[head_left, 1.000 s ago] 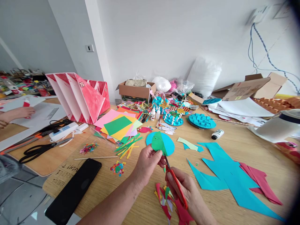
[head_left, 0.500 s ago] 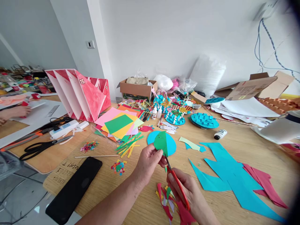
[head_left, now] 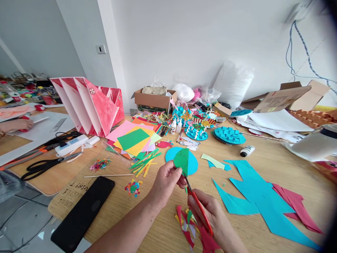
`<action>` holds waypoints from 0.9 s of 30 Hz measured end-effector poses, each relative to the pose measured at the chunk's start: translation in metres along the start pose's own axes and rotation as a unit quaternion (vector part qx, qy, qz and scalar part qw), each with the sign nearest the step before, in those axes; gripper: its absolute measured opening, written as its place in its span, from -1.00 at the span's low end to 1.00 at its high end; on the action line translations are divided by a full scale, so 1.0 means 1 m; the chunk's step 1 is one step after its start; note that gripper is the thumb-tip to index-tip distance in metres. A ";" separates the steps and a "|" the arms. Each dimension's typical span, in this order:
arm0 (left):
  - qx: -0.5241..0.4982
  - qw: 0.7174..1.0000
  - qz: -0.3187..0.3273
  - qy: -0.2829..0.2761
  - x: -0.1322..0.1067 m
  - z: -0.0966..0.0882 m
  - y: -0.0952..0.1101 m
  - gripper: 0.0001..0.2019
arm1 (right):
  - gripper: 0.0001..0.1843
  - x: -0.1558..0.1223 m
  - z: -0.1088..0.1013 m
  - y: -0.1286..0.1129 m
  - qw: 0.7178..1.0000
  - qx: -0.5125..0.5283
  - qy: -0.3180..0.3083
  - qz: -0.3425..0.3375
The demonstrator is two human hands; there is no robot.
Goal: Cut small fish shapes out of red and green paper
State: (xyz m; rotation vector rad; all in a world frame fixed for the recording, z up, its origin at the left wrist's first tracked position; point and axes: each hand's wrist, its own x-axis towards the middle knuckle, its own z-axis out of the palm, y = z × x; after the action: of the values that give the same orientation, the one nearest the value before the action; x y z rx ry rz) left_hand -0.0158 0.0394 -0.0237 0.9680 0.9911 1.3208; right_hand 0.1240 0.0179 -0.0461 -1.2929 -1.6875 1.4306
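Note:
Between thumb and fingers, my left hand (head_left: 168, 178) pinches a piece of green paper (head_left: 182, 161) that is partly cut round and has drawn lines on it. My right hand (head_left: 206, 211) grips red-handled scissors (head_left: 200, 208), their blades at the lower edge of the green paper. Behind the paper, flat on the table, lies a blue paper circle (head_left: 193, 163). Under my hands is a heap of coloured paper scraps (head_left: 184, 225). A red paper fish (head_left: 164, 144) lies just beyond the circle.
To the left are a black phone (head_left: 83, 212), black scissors (head_left: 43, 166) and stacked coloured paper (head_left: 133, 140). Blue paper offcuts (head_left: 263, 198) spread to the right, near a small glue bottle (head_left: 247, 151). A pink divided rack (head_left: 97, 102) stands at back left. Another person's hand (head_left: 19, 124) shows far left.
The green paper has shifted very slightly to the right at the scissor blades. My hands stay in almost the same place. At far left the other person's hand has moved a little.

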 end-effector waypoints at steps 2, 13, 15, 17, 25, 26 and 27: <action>0.001 1.000 0.001 -0.008 -0.001 0.000 0.001 -0.76 | -0.50 0.000 0.000 -0.001 1.000 0.000 -0.001 0.002; 0.037 0.999 0.003 0.004 -0.004 0.001 0.005 -0.83 | -0.53 -0.006 -0.001 -0.014 0.999 0.003 -0.044 -0.012; 0.036 0.999 0.002 0.005 -0.005 0.001 0.005 -0.82 | -0.51 -0.006 -0.001 -0.016 0.999 0.001 -0.045 -0.006; 0.034 0.999 0.001 0.001 -0.006 0.001 0.006 -0.82 | -0.50 -0.006 -0.001 -0.017 0.999 0.007 -0.047 -0.001; 0.037 0.999 0.000 -0.013 -0.007 -0.001 0.005 -0.83 | -0.54 -0.005 -0.002 -0.006 0.998 0.019 -0.054 -0.014; 0.038 0.999 0.001 -0.016 -0.007 -0.001 0.004 -0.83 | -0.54 -0.005 -0.002 -0.006 0.998 0.021 -0.055 -0.013; 0.040 0.999 0.003 -0.018 -0.007 -0.002 0.004 -0.83 | -0.54 -0.005 -0.002 -0.005 0.998 0.023 -0.056 -0.012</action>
State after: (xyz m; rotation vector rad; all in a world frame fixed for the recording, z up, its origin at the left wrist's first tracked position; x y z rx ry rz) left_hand -0.0184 0.0327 -0.0205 1.0524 1.0194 1.2718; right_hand 0.1265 0.0144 -0.0395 -1.1835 -1.7247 1.5437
